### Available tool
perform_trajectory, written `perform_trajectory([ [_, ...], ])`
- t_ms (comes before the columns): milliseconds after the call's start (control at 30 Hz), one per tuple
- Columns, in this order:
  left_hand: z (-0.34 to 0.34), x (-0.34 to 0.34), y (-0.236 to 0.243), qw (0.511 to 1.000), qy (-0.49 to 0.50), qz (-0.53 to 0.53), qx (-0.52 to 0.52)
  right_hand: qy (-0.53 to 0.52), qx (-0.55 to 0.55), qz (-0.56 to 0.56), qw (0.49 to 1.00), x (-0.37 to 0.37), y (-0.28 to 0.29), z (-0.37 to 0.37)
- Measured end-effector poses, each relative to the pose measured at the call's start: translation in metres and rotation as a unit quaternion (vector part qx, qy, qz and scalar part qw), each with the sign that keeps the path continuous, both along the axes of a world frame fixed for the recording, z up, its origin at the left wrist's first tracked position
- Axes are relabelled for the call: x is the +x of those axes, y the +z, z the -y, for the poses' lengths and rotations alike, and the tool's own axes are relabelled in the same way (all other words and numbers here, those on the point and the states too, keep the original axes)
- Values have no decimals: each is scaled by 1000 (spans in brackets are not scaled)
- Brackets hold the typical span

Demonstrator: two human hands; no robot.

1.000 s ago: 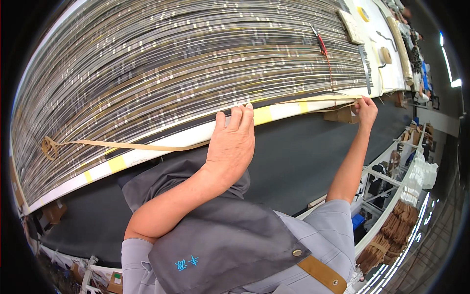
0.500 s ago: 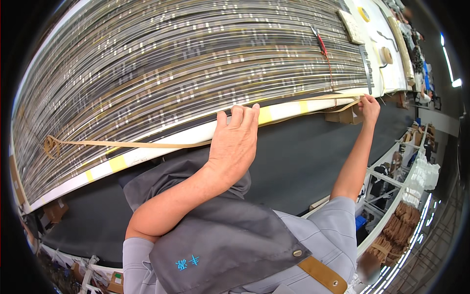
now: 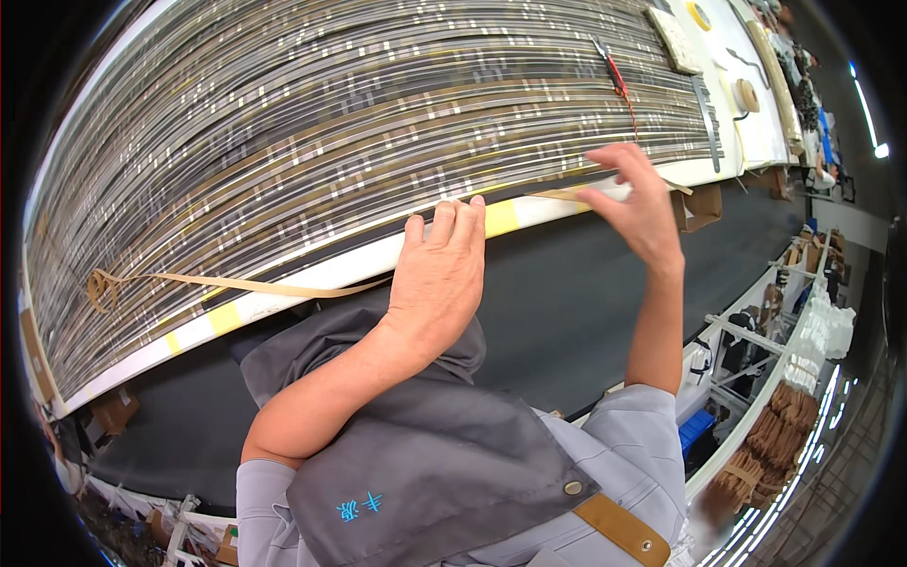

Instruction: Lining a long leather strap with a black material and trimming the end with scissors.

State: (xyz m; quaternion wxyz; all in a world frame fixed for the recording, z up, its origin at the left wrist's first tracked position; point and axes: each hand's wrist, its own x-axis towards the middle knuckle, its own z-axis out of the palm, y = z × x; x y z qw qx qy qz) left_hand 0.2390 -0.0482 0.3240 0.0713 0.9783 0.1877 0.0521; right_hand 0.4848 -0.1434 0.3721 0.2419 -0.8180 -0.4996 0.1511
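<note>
A long tan tape (image 3: 255,283) trails from a loose coil at the left and passes under my left hand (image 3: 439,260). That hand bends over the white front edge of the table (image 3: 350,274), fingers close together, holding the tape there; its thumb is hidden. Further right, the tape runs along the edge of striped dark material (image 3: 331,113) laid out in many narrow bands. My right hand (image 3: 638,203) is raised above this stretch, thumb and fingers spread, slightly blurred and gripping nothing visible. Below the thumb, the tape meets the table edge.
A red-handled cutting tool (image 3: 614,76) with a cord lies on the striped material. Beyond are a pale block (image 3: 673,41), a yellow tape roll (image 3: 699,15) and a tan roll (image 3: 745,94). A cardboard box (image 3: 701,206) hangs out under the table edge; shelving stands right.
My right hand has let go of the tape at the far right and moved left, its fingers now spread. The left hand has shifted slightly left; the tape beside it sags.
</note>
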Motion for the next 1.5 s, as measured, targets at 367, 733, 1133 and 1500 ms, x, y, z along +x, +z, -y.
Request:
perform_trajectory([
  [367, -1, 1, 0, 1000, -3, 14, -17, 141, -30, -19, 989, -14, -21, -26],
  [733, -1, 10, 1, 999, 8, 35, -38, 111, -11, 17, 994, -28, -16, -10],
  [1133, -1, 18, -1, 1000, -21, 5, -5, 117, 54, 95, 987, -24, -33, -16],
  [1500, -1, 21, -5, 1000, -14, 19, -16, 48, 91, 102, 989, -31, -38, -8],
])
